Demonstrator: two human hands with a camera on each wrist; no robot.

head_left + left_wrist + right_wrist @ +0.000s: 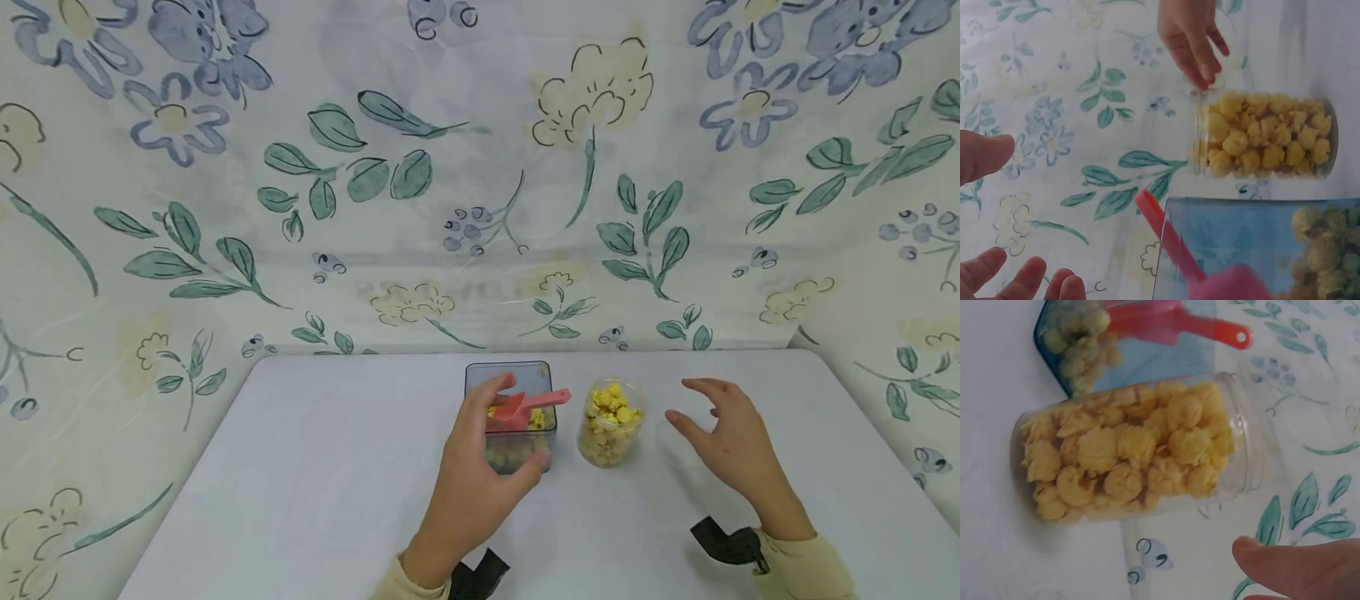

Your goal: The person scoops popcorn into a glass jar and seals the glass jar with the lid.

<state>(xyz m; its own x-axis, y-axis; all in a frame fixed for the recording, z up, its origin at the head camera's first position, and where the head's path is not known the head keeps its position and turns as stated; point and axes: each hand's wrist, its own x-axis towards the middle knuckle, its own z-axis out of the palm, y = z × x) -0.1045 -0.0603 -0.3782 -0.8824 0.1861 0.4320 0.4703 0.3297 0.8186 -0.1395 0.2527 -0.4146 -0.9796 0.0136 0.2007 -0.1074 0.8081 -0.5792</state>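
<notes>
A clear round jar (609, 429) filled with yellow popcorn stands upright, its mouth uncovered. To its left is a bluish see-through square container (517, 373), partly filled with popcorn. A pink scoop (516, 412) lies in that container, its handle jutting over the rim towards the jar. My left hand (472, 487) hovers in front of the container, thumb and fingers spread, and hides part of it; the left wrist view shows its fingers (1025, 278) apart from the scoop. My right hand (738, 442) is held in the air right of the jar, fingers loosely bent, holding nothing.
Everything stands on a white table (300, 467), near its back edge. A flower-patterned cloth (495, 167) hangs behind and at both sides. Low in the right wrist view a faint clear round edge (1047, 591) shows; what it is I cannot tell.
</notes>
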